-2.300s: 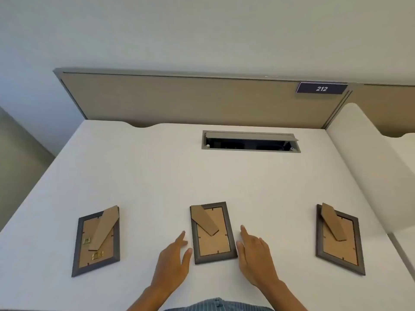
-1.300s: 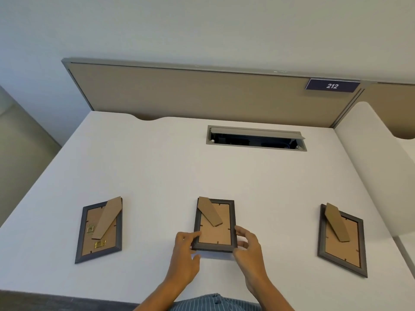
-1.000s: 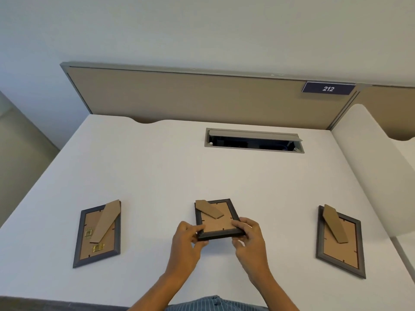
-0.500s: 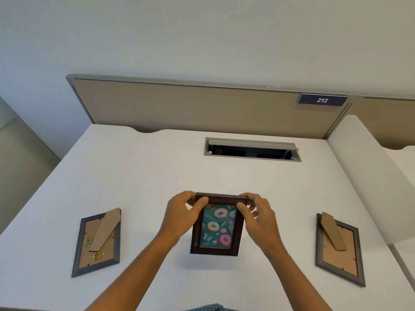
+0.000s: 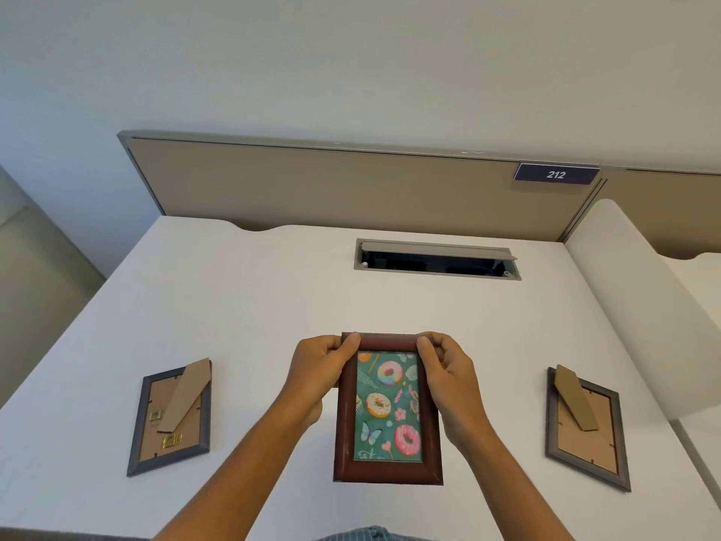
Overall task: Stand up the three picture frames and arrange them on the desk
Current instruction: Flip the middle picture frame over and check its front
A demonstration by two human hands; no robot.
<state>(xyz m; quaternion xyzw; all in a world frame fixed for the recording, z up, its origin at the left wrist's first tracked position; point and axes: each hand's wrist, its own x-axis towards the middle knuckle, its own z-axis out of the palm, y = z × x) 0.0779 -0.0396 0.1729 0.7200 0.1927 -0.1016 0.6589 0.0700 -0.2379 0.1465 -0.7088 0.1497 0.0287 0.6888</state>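
A dark red picture frame (image 5: 388,468) with a donut print faces me at the middle of the white desk (image 5: 249,298). My left hand (image 5: 318,374) grips its upper left side and my right hand (image 5: 448,378) grips its upper right side, thumbs on the front. Its back and stand are hidden. A grey frame (image 5: 171,417) lies face down at the left, its cardboard stand folded out across the back. Another grey frame (image 5: 587,427) lies face down at the right, stand on top.
An open cable hatch (image 5: 437,259) is set in the desk behind the frames. A beige partition (image 5: 351,189) with a "212" label (image 5: 556,174) closes the far edge. A white rounded divider (image 5: 647,306) runs along the right side.
Both hands picked the middle frame up from lying face down and turned it over, so its picture now faces me. The two side frames have not moved.
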